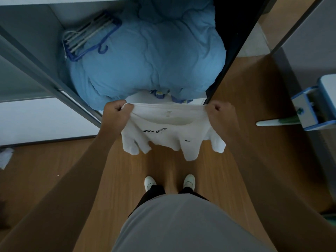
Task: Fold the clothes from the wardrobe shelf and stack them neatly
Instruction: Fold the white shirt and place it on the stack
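**Just below the blue quilt (145, 57): one shirt up, no stack yet**

The white T-shirt (163, 135) hangs in the air, stretched between the left hand (116, 110) and the right hand (219, 110). Each fist is clenched on a bunched end of its top edge. No folded pile shows, so I judge that the folding and stacking are all yet to do. A strip of white shelf (138, 97) shows under the quilt's front edge, hangers (87, 36) rest at its far left, and wood floor (54, 160) spreads on its near side.

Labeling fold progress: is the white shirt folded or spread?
Spread, not folded: left hand and right hand grip the white shirt by its top edge; it hangs between them.
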### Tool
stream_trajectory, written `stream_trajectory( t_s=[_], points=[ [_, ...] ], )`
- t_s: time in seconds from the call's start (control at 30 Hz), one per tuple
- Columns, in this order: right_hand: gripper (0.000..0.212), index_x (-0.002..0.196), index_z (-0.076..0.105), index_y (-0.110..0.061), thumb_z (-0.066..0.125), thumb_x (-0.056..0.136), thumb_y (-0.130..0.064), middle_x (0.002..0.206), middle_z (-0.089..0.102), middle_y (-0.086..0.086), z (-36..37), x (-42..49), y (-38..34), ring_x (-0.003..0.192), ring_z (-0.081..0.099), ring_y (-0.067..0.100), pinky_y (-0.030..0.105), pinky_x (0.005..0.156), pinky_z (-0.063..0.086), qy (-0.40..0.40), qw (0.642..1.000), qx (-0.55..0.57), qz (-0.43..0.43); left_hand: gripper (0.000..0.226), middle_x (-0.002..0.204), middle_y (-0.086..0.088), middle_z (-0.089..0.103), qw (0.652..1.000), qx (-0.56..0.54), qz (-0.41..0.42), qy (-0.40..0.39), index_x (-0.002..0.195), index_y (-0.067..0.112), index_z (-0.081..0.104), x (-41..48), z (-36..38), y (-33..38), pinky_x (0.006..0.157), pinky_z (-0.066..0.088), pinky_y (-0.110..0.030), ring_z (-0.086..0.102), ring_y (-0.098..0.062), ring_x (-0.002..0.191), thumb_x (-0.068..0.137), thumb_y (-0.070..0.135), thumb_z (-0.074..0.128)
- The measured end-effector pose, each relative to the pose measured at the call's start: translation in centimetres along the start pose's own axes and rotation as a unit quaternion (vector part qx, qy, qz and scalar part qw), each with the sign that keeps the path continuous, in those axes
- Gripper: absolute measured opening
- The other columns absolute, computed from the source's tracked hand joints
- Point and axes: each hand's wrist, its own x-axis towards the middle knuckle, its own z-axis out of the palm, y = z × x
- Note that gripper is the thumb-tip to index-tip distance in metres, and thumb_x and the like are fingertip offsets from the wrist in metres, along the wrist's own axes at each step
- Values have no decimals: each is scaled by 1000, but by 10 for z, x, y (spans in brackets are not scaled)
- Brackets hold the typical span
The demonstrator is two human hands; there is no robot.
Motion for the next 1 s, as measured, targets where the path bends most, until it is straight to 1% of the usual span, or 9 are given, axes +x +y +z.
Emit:
stream_trajectory(
  t_s=[0.1,0.2,0.33,0.43,0.5,0.6,0.77,0.9,1.0],
  points=[
    [28,58,42,-9,45,86,-14,47,33,-12,-3,-3,1,44,34,-1,13,46,27,-12,992,123,32,34,54,4,28,999,-3,19,-42,56,10,37,-3,-1,3,46,22,-22,26,-7,48,81,24,55],
    [31,65,48,5,45,86,-18,53,38,-8,-3,-7,2,45,39,-3,7,43,27,-48,984,169,36,38,61,-8,27,997,-6,30,-70,61,-5,38,-3,-5,0,49,23,-26,28,-11,52,84,22,53],
    [33,79,52,15,51,96,-14,70,42,12,6,-7,1,58,40,11,12,44,28,-82,989,118,33,39,65,-9,33,996,36,4,-84,64,-4,43,2,-6,-12,53,26,-28,33,-14,57,89,23,55],
    [27,77,55,1,55,98,-17,69,46,9,13,-8,-7,60,42,13,17,51,33,-162,985,62,0,37,70,-10,44,995,67,-63,-49,70,3,55,7,-9,-28,64,33,-32,43,-18,66,89,34,57],
    [12,92,62,-12,62,96,-23,79,60,0,11,-11,-11,66,53,5,15,55,41,-244,969,29,-21,35,71,-9,47,993,66,-95,-28,72,9,57,8,-15,-37,66,34,-33,46,-19,67,85,41,57],
    [17,106,57,-13,67,91,-11,88,60,-5,6,-11,-7,75,57,0,6,58,43,-313,949,-4,-47,44,68,-7,43,992,61,-108,-23,67,2,53,7,-23,-45,62,31,-32,42,-18,63,79,44,57],
    [9,102,57,-12,56,93,-11,84,59,0,10,-2,8,71,52,7,23,58,41,-170,984,-60,-18,45,68,-7,45,989,39,-75,-124,71,-3,53,3,-25,-46,60,32,-31,43,-18,64,88,38,62],
    [22,79,47,-32,58,96,-23,73,55,-6,10,5,18,64,50,5,22,53,35,-40,999,-29,22,17,65,17,64,961,98,-42,-254,74,34,65,0,-20,-32,50,42,-12,60,1,57,79,43,79],
    [26,77,44,-33,58,95,-21,71,52,-10,9,7,22,63,49,3,19,54,34,15,999,-13,32,27,83,18,72,936,153,-24,-317,92,35,67,0,-14,-29,59,50,-20,68,-1,74,73,36,86]
  ],
)
